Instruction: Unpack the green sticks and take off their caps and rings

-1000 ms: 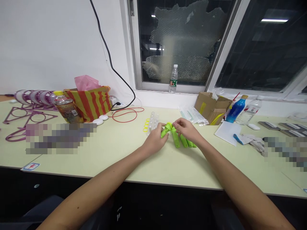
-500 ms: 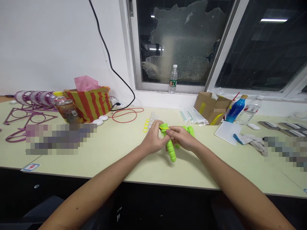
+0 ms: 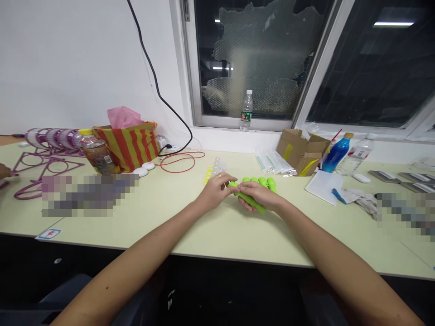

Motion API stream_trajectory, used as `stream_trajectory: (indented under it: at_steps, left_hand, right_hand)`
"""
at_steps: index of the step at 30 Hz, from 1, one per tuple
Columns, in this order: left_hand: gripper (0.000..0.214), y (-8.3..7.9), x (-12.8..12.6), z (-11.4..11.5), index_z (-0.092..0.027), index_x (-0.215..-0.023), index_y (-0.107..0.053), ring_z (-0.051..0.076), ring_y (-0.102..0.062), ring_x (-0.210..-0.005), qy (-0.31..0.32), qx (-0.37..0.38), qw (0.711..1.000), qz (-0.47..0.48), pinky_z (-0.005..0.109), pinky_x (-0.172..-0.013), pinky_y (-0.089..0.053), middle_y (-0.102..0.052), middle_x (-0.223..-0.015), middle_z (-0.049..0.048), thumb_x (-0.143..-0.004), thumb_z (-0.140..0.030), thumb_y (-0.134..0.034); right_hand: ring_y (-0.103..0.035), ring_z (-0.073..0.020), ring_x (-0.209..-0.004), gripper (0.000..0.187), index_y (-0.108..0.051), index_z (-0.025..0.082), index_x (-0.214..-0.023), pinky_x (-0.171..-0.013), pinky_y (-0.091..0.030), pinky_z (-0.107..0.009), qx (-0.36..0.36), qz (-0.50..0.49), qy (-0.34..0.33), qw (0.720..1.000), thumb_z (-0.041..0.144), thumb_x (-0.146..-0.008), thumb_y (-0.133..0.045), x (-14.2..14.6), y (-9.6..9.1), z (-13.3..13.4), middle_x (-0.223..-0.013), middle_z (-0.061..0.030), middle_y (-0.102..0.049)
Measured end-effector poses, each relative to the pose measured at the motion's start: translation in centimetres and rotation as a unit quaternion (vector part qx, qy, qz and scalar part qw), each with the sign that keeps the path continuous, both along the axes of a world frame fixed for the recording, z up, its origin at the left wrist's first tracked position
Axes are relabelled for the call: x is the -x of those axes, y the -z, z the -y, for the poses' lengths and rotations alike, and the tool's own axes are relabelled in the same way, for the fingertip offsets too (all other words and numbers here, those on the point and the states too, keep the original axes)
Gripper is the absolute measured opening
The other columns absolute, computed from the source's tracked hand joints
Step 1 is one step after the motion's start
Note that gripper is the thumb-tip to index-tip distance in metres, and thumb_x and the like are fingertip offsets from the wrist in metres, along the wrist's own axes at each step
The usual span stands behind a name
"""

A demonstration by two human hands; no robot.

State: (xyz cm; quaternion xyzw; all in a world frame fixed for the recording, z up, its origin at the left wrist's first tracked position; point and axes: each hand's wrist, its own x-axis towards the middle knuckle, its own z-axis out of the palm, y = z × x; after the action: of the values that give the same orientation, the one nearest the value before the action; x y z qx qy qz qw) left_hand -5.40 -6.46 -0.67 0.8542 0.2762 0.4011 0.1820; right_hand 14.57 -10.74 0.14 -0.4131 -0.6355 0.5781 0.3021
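Note:
A bright green ridged tube (image 3: 258, 207) is tilted between my hands, just above the table. My right hand (image 3: 261, 194) is closed around its body, covering much of it. At the tube's upper end, the fingers of my left hand (image 3: 216, 192) pinch the rim, where a yellow ring was visible earlier; the ring is hard to make out now. Behind my right hand lie several more green tubes (image 3: 263, 181), partly hidden. Beyond my left hand are several yellow rings (image 3: 208, 172) and a row of clear plastic domes (image 3: 218, 165).
A striped bag (image 3: 131, 147), a tea bottle (image 3: 98, 151) and purple frames (image 3: 50, 165) stand left. Red cable (image 3: 183, 164) lies at the back. To the right are clear packets (image 3: 275, 165), a cardboard box (image 3: 299, 151), a blue bottle (image 3: 336, 154) and a glove (image 3: 360, 199). Another person's hand (image 3: 4, 171) shows far left.
The tube has swung from nearly upright to a flatter slant. My right hand has moved from pinching near its top to wrapping its body. Another person's hand has appeared at far left.

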Motion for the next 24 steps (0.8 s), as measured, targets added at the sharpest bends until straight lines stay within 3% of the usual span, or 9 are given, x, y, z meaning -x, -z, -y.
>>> stream_trajectory:
  at_steps: [6, 13, 17, 21, 24]
  left_hand:
    - [0.026, 0.70, 0.26, -0.43, -0.017, -0.111, -0.068, 0.017, -0.062, -0.091, 0.008, -0.053, 0.998, -0.023, 0.033, -0.085, -0.049, -0.067, -0.098, 0.0077, -0.094, -0.028, -0.051]
    - [0.027, 1.02, 0.07, -0.24, -0.016, -0.108, -0.063, 0.018, -0.062, -0.090, -0.007, -0.111, 0.993, -0.036, 0.034, -0.083, -0.050, -0.066, -0.094, 0.0089, -0.098, -0.026, -0.040]
    - [0.024, 0.71, 0.13, 0.03, -0.018, -0.105, -0.062, 0.018, -0.063, -0.091, -0.006, -0.080, 0.996, -0.045, 0.034, -0.084, -0.049, -0.068, -0.096, 0.0074, -0.098, -0.028, -0.041]
    - [0.025, 0.46, 0.29, -0.14, -0.020, -0.103, -0.064, 0.018, -0.064, -0.088, -0.013, -0.006, 0.999, -0.032, 0.032, -0.081, -0.050, -0.070, -0.098, 0.0054, -0.088, -0.039, -0.059]
    - [0.032, 0.46, 0.50, -0.55, -0.020, -0.101, -0.065, 0.017, -0.063, -0.084, 0.017, 0.061, 0.998, -0.011, 0.031, -0.077, -0.052, -0.069, -0.095, 0.0034, -0.079, -0.042, -0.069]
  right_hand:
    - [-0.048, -0.0096, -0.041, 0.044, -0.050, 0.019, -0.080, -0.038, -0.035, -0.022, -0.089, 0.092, 0.027, 0.991, 0.061, -0.089, -0.049, -0.12, 0.45, -0.12, -0.058, 0.0031, -0.054]
    - [-0.045, -0.0091, -0.040, 0.044, -0.048, 0.019, -0.074, -0.041, -0.037, -0.024, -0.104, 0.101, 0.056, 0.988, 0.059, -0.090, -0.047, 0.41, 0.89, -0.11, -0.055, 0.0030, -0.052]
    - [-0.046, -0.0097, -0.040, 0.044, -0.047, 0.019, -0.074, -0.042, -0.036, -0.025, -0.124, 0.134, 0.067, 0.981, 0.060, -0.091, -0.045, 0.57, 0.73, 0.04, -0.057, 0.0029, -0.053]
    - [-0.048, -0.0106, -0.044, 0.045, -0.048, 0.019, -0.074, -0.045, -0.034, -0.025, -0.190, 0.203, 0.099, 0.955, 0.061, -0.090, -0.046, 0.66, 0.76, 0.19, -0.062, 0.0009, -0.057]
    - [-0.048, -0.0119, -0.049, 0.040, -0.049, 0.019, -0.075, -0.049, -0.032, -0.025, -0.238, 0.256, 0.106, 0.931, 0.056, -0.091, -0.048, 0.65, 0.78, 0.31, -0.062, 0.0005, -0.056]
